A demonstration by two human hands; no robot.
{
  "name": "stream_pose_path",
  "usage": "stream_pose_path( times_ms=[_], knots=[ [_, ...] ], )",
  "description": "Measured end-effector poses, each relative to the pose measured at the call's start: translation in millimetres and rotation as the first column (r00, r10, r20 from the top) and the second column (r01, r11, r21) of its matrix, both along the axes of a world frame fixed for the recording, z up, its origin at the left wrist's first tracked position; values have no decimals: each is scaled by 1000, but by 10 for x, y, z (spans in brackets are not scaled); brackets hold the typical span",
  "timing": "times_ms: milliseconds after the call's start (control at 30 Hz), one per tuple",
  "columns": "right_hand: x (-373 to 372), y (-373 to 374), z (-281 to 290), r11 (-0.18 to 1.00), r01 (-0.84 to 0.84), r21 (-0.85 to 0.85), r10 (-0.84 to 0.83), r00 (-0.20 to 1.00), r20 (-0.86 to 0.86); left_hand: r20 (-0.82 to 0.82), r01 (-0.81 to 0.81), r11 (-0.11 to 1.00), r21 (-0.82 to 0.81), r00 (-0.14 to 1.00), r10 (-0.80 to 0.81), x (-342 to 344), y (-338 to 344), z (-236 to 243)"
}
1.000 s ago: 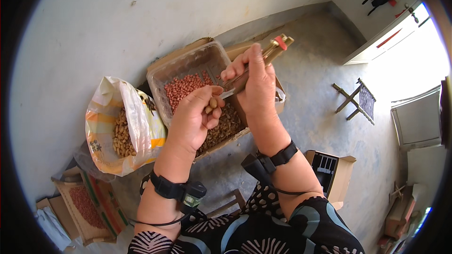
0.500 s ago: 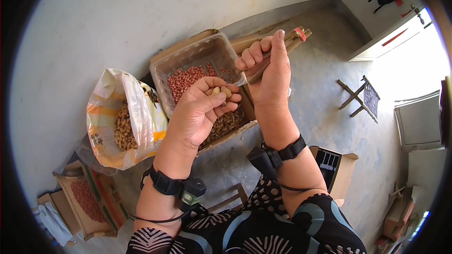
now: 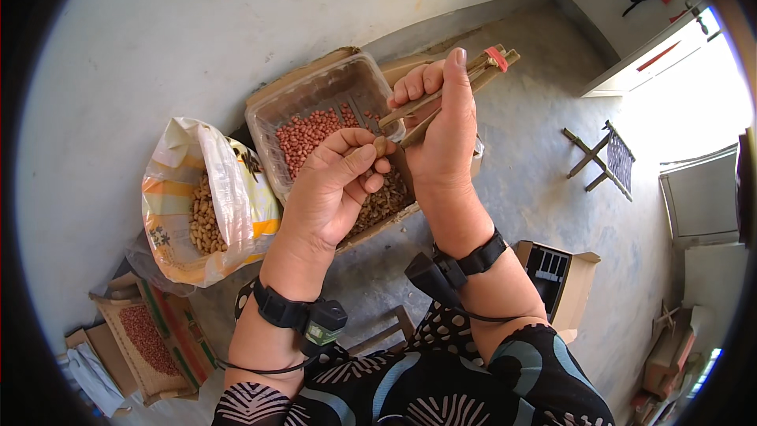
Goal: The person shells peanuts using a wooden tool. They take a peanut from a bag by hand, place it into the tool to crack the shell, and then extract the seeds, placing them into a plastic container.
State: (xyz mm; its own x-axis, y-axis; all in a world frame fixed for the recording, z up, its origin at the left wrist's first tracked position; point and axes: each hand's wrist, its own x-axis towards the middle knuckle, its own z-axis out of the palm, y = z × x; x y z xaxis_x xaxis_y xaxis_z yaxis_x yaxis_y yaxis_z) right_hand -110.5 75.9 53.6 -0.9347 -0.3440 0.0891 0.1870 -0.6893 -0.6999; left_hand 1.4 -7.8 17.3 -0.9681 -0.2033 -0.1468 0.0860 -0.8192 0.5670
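Observation:
My left hand [image 3: 335,181] is closed, pinching an unshelled peanut [image 3: 381,146] between thumb and fingers. In my right hand [image 3: 444,130] are wooden tongs [image 3: 481,75], two sticks bound with a red band at the far end. The tongs' free tips point at the peanut and stand a little apart beside it. Below the hands is a clear plastic tray [image 3: 264,114] with red shelled peanut kernels [image 3: 311,136] in it. Next to it, partly hidden by my left hand, a cardboard box [image 3: 377,230] holds broken peanut shells [image 3: 380,209].
Left of the tray stands a plastic sack [image 3: 236,197] with unshelled peanuts [image 3: 206,225]. Another box with red kernels [image 3: 150,339] is at the lower left. A folding stool [image 3: 607,159] and an open carton [image 3: 579,284] are on the floor at right. The wall rises behind the tray.
The tongs' tips have come down and spread apart next to the left fingers. My left hand has brought a peanut up to them; two or more showed in it before.

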Motion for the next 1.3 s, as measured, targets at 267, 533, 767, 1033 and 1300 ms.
stream_pose_path(
  times_ms=[267, 533, 767, 1033, 1300],
  knots=[
    [17, 15, 35, 1000, 16, 14, -16, 1000, -26, -10, -37, 999, -28, 999, 37, -8, 51, 21],
    [55, 3, 72, 1000, 6, -19, -5, 999, 33, 27, -22, 996, -84, 999, 24, 3, 82, 55],
    [93, -21, 81, 1000, 4, -16, -4, 1000, -8, 32, -65, 995, -70, 997, 67, -16, 128, 85],
    [100, -35, 64, 1000, 2, -13, -2, 999, -36, 22, -104, 994, -33, 994, 104, -21, 166, 78],
    [121, -38, 87, 999, -19, 37, 20, 999, -34, 39, -91, 994, -66, 995, 94, -9, 181, 91]
  ],
)
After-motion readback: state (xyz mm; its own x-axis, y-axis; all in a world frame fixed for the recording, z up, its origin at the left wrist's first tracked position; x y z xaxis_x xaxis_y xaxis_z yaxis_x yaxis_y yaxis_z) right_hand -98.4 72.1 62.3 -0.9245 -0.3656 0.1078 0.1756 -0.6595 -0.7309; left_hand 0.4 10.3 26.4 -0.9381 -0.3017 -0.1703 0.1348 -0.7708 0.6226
